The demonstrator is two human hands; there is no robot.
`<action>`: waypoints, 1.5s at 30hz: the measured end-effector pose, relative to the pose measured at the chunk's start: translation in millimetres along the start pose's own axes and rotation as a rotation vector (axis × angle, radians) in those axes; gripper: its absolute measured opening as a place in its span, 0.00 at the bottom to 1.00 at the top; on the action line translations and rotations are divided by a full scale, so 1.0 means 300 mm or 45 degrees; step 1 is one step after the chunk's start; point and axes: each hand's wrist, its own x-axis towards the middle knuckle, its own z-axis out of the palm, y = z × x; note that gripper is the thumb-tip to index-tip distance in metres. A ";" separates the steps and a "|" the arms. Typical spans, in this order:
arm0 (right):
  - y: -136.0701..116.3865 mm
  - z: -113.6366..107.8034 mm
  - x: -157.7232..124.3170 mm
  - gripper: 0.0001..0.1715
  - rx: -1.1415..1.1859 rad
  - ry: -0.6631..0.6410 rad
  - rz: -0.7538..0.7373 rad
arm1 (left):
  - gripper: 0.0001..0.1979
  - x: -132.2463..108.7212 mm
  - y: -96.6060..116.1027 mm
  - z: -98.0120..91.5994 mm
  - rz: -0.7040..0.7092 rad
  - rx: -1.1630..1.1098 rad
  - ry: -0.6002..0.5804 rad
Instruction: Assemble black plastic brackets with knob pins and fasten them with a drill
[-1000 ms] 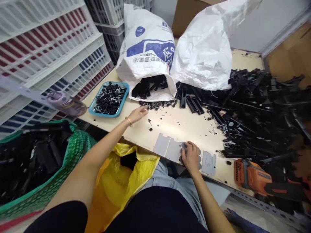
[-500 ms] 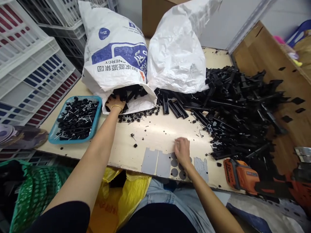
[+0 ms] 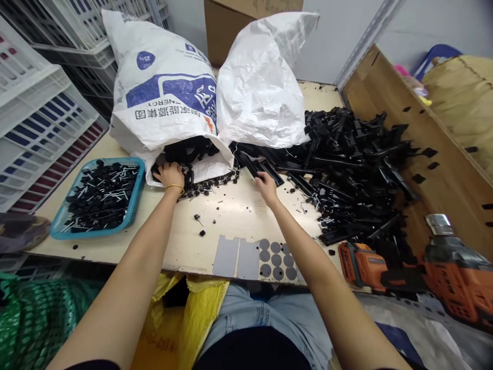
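Note:
My left hand [image 3: 169,176] is at the open mouth of the printed white sack [image 3: 165,97], fingers curled on small black parts [image 3: 192,154] that spill from it. My right hand [image 3: 265,184] reaches out to the long black plastic strips [image 3: 265,170] at the edge of the big black pile [image 3: 346,159]; its fingertips touch a strip and seem to close on it. A row of small black knobs [image 3: 210,185] lies on the wooden table [image 3: 239,210] between my hands.
A blue tray [image 3: 98,198] of black knobs with pins sits at the left. A second white sack [image 3: 262,82] stands behind. Grey pads [image 3: 252,256] lie on the near edge. An orange power drill [image 3: 408,272] rests at the right. Stacked crates [image 3: 42,97] stand left.
The view swung right. My left hand went from the tabletop into the sack's mouth. My right hand left the grey pads and reached forward to the black strips.

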 end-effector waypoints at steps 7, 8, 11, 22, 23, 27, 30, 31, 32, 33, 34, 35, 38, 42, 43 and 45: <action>0.117 -0.309 -0.470 0.20 0.250 0.018 0.100 | 0.12 0.004 -0.022 -0.033 0.012 -0.283 0.042; 0.138 -0.333 -0.537 0.19 0.180 0.055 0.093 | 0.13 -0.001 -0.020 -0.041 0.018 -0.297 0.043; 0.202 -0.358 -0.695 0.14 -0.247 0.161 -0.027 | 0.17 -0.011 -0.021 -0.062 0.032 -0.322 0.058; 0.211 -0.280 -0.718 0.23 -0.677 0.277 0.010 | 0.11 -0.141 0.032 -0.217 0.535 -0.524 0.063; 0.203 -0.281 -0.691 0.24 -0.686 0.253 0.037 | 0.11 -0.224 0.054 -0.231 0.606 -0.589 -0.007; 0.177 -0.266 -0.594 0.22 -0.710 0.039 0.071 | 0.13 -0.627 0.150 -0.204 0.753 -0.866 -0.576; 0.155 -0.239 -0.560 0.21 -0.726 -0.086 0.096 | 0.13 -0.841 0.206 -0.115 0.638 -0.976 -0.805; 0.146 -0.229 -0.557 0.21 -0.730 -0.106 0.101 | 0.13 -0.880 0.216 -0.085 0.595 -0.963 -0.807; 0.135 -0.220 -0.558 0.21 -0.732 -0.132 0.108 | 0.13 -0.906 0.221 -0.060 0.569 -0.937 -0.779; 0.124 -0.212 -0.562 0.20 -0.733 -0.161 0.122 | 0.14 -0.921 0.220 -0.041 0.563 -0.896 -0.736; 0.113 -0.206 -0.568 0.20 -0.735 -0.193 0.142 | 0.16 -0.930 0.216 -0.030 0.573 -0.846 -0.690; 0.102 -0.201 -0.577 0.19 -0.740 -0.223 0.167 | 0.18 -0.936 0.209 -0.024 0.592 -0.790 -0.654; 0.077 -0.202 -0.617 0.20 -0.772 -0.266 0.223 | 0.22 -0.947 0.187 -0.032 0.631 -0.643 -0.648; 0.073 -0.244 -0.686 0.35 -0.835 -0.258 0.134 | 0.22 -0.959 0.173 -0.052 0.605 -0.538 -0.611; 0.076 -0.257 -0.701 0.37 -0.866 -0.261 0.103 | 0.21 -0.960 0.170 -0.056 0.584 -0.498 -0.587; 0.081 -0.275 -0.726 0.38 -0.946 -0.275 0.107 | 0.18 -0.960 0.159 -0.063 0.555 -0.422 -0.578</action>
